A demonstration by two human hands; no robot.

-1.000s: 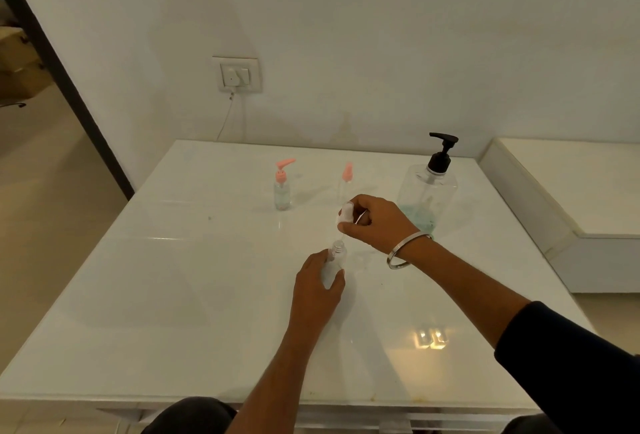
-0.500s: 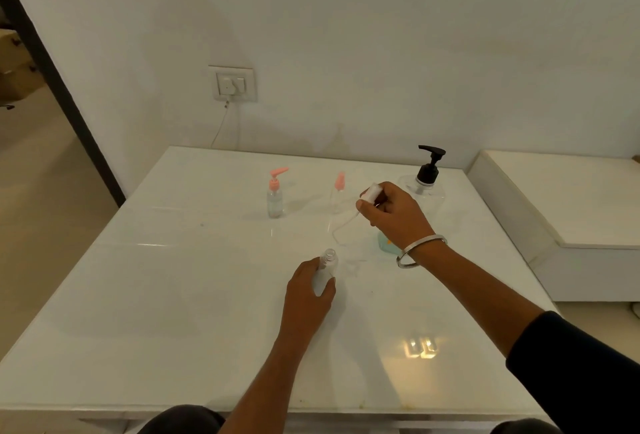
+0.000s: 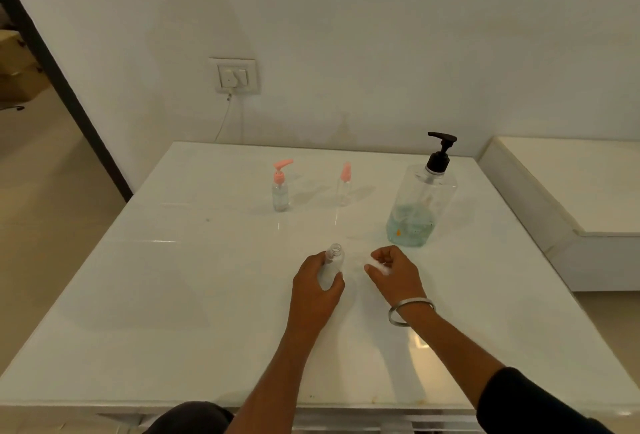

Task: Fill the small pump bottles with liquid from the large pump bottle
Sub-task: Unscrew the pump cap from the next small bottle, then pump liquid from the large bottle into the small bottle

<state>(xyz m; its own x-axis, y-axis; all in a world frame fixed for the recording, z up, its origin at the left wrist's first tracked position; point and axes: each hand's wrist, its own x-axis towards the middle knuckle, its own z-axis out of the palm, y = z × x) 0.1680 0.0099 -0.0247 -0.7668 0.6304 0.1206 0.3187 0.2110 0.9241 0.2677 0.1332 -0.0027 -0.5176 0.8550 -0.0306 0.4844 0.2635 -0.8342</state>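
White glossy worktop [image 3: 180,295], seen from the head camera, with a wall along its far edge and a low white ledge [image 3: 571,191] beyond its right edge. Large pump bottle [image 3: 420,205]: clear body, black pump head, upright at right rear, blue-green liquid filling only its lower part. Two small pump bottles with pink heads stand upright at centre rear, well apart from each other: the left pink-topped bottle [image 3: 280,191] shows a little pale liquid; the right pink-topped bottle [image 3: 344,188] looks nearly clear, its level too faint to tell. Open small bottle [image 3: 332,264]: clear, its threaded neck uncapped, held near the worktop centre by the left hand [image 3: 317,290], whose fingers wrap closed around its body. The right hand [image 3: 393,276], just beside it, has its fingers curled loosely about a small white piece [image 3: 377,267], probably the removed pump top; its dip tube cannot be made out.

Step in hand, as judged: setting the top aside so that filling can begin. Lay it down clear of the open bottle and the large bottle's foot; keep the left grip low and the neck upright, since the light container would tip easily. The spout must then be brought directly over the narrow mouth.

Room: broad bare surface lies left and toward the near edge; the large bottle stands close to the right hand's forward path.
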